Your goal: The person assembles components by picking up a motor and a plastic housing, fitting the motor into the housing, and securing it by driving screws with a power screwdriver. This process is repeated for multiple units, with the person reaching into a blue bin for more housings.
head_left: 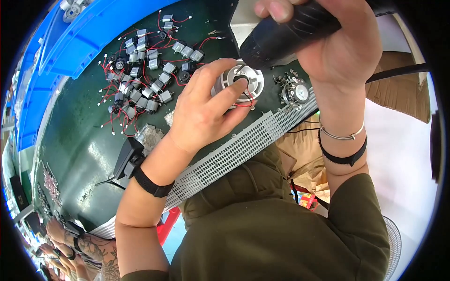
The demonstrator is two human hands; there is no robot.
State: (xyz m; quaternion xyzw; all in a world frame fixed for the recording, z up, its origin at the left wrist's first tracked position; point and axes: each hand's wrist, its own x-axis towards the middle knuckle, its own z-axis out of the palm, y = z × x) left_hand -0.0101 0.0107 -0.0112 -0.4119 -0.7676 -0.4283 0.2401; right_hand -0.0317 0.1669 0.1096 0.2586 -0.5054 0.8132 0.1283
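Being steadied at the green desk (75, 136) by the left grip (204, 112), the round white housing (255, 78) is faced by a black cylindrical tool (290, 35), clasped in the right grip (349, 49); should its tip slip, the red wire (251, 99) or a fingertip (242, 83) might be nicked.

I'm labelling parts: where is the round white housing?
The round white housing is upper centre in the head view, held by the left hand, right of the wired motors.

Blue bins (96, 35) line the tabletop (70, 140) at far left, a perforated strip (234, 152) its near edge; brown cardboard (403, 91) over right.
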